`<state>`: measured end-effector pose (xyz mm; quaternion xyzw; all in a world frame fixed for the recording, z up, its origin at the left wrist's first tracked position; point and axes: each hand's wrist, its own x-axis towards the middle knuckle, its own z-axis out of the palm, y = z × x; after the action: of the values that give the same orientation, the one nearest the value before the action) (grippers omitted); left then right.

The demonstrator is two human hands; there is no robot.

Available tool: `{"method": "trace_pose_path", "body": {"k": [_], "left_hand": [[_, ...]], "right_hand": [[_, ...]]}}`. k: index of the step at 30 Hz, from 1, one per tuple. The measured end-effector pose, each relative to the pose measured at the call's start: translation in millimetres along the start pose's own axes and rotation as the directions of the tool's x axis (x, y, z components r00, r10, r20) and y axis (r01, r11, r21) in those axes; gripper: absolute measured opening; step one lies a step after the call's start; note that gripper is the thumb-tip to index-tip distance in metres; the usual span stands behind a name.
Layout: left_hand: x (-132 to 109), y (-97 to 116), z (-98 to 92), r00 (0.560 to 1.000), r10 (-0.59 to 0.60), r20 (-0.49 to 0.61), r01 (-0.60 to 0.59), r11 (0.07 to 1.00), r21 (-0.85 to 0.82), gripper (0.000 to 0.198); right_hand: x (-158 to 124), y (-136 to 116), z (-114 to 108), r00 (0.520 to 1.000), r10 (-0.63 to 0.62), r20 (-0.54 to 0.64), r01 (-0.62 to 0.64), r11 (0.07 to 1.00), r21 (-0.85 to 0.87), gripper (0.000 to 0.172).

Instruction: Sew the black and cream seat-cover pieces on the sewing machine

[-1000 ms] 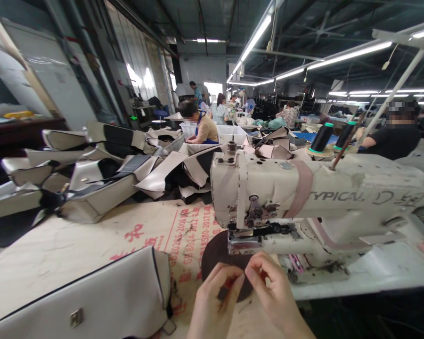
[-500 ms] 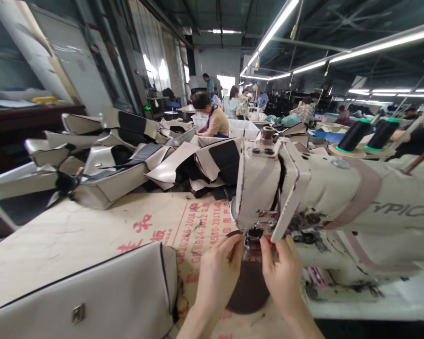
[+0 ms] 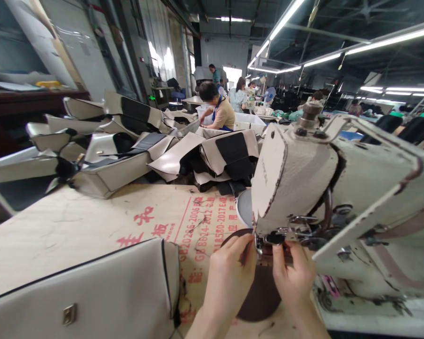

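Both of my hands are raised to the needle area of a cream sewing machine [image 3: 300, 179]. My left hand [image 3: 233, 268] is closed in a pinch just left of the presser foot; what it holds is too small to make out. On the other side, my right hand [image 3: 294, 270] pinches close beside the metal parts under the machine head, and its fingertips are partly hidden. Below and between the hands shows a dark brown rounded plate [image 3: 261, 296]. A light grey bag piece [image 3: 120, 287] with black edging and a metal clasp lies left of my hands.
A plywood board [image 3: 102, 212] with red print covers the work surface. Several cream and black bag pieces [image 3: 123, 165] are heaped behind it. Black thread cones [image 3: 381, 127] stand at the right. A person [image 3: 219, 110] bends over white bins beyond the heap.
The view has shifted, so the machine head looks larger and further right. Both hands remain at the needle area, still pinching. The cover bar on the machine head now appears swung outward to the right.
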<state>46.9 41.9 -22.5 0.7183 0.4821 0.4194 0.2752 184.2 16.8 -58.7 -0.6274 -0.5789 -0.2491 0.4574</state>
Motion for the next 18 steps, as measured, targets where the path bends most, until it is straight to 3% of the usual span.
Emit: {"method": "trace_pose_path", "body": {"k": [18], "left_hand": [[1.7, -0.5, 3.7, 0.999, 0.024, -0.028, -0.022, 0.996, 0.082, 0.016]], "right_hand": [[5.2, -3.8, -1.6, 0.999, -0.042, -0.028, 0.041, 0.999, -0.024, 0.021]]}}
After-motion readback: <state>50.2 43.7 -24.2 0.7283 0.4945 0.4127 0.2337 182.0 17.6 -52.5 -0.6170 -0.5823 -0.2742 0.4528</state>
